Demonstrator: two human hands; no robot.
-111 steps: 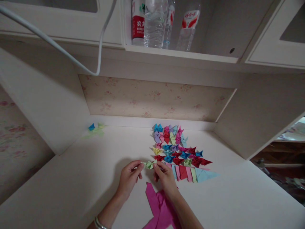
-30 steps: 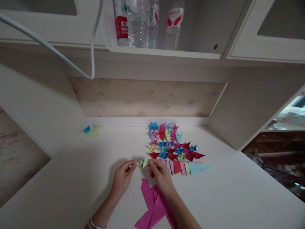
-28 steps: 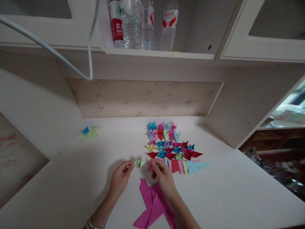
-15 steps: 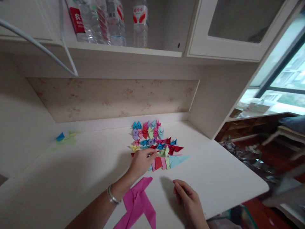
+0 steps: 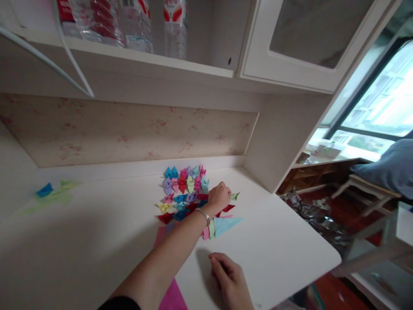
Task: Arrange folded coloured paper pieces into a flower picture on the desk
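Note:
My left hand [image 5: 220, 196] reaches to the right end of the rows of small folded-paper pieces, its fingers closed on a light green origami piece [image 5: 235, 196], whose tip sticks out to the right. Several coloured origami pieces [image 5: 182, 183] lie in rows behind and left of this hand. Flat folded strips and a light blue paper triangle [image 5: 227, 226] lie in front of the rows, partly behind my wrist. My right hand [image 5: 227, 275] rests near the front of the desk, fingers curled together with nothing visible in them. A large magenta paper shape [image 5: 174, 297] lies under my left forearm, mostly hidden.
A blue folded piece [image 5: 44, 190] and pale green paper [image 5: 61, 196] lie at the desk's far left. Plastic bottles [image 5: 175, 32] stand on the shelf above. A white cable [image 5: 48, 64] hangs at upper left. The desk's rounded corner [image 5: 337, 260] is at right.
My left hand has moved right and away from me with the green origami piece, to the right end of a row. My right hand keeps its curled shape. The view has shifted right.

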